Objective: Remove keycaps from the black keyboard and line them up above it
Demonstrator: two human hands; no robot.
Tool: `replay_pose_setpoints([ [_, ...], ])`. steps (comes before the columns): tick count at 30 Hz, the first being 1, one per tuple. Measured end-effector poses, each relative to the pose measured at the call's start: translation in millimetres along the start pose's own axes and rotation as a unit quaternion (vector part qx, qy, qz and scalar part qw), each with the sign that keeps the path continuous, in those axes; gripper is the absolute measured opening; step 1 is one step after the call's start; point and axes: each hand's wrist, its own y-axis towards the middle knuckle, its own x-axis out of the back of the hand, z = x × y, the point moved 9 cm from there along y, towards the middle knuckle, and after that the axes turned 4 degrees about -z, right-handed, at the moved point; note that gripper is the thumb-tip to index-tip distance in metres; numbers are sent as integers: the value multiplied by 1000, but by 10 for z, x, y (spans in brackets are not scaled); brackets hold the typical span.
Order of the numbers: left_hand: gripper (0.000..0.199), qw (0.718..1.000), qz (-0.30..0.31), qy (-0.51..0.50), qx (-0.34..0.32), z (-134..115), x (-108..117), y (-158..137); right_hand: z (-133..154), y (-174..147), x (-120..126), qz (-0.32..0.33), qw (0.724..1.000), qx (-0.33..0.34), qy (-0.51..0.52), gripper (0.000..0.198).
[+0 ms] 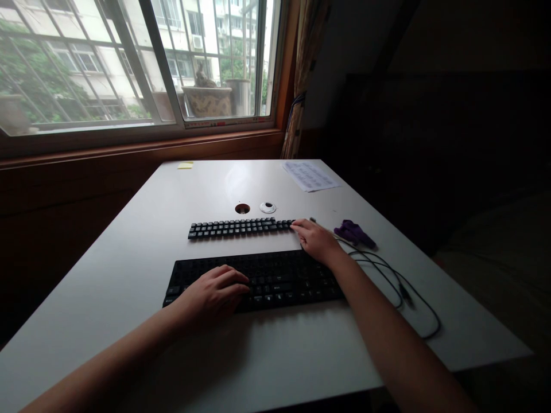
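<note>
Nearest: two bare forearms come in from the bottom edge over a white table [129, 269]; left hand [213, 295] lies palm-down on the left part of a black keyboard [275, 278], fingers curled loosely over the keys, gripping nothing; keyboard sits square to the table's front edge, roughly central; right hand [316, 241] reaches past the keyboard's far right corner, fingertips touching the right end of a strip of black keycaps [241, 228]; can't tell whether it pinches a cap or just rests on it; the strip lies parallel to the keyboard, just behind it, with a bare gap between; right of the right wrist a thin black cable [398, 284] loops across the table toward the right edge; a purple object [355, 232], looks like a crumpled glove or cloth, lies near the right hand; beyond the strip a round cable hole [242, 208] with its white cap [267, 207] set beside it; further back a printed sheet [310, 175] on the right, a yellow sticky note [185, 165] at the far left edge; behind that a wooden sill and a window [129, 63].
</note>
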Motion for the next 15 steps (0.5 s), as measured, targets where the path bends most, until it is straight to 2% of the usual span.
replay_pose_setpoints([
  [8,22,1000,-18,5,-12,-20,25,7,13,12,0,15,1000,-4,4,43],
  [15,24,1000,-7,6,-8,-13,16,9,14,10,-3,24,1000,-7,2,44],
])
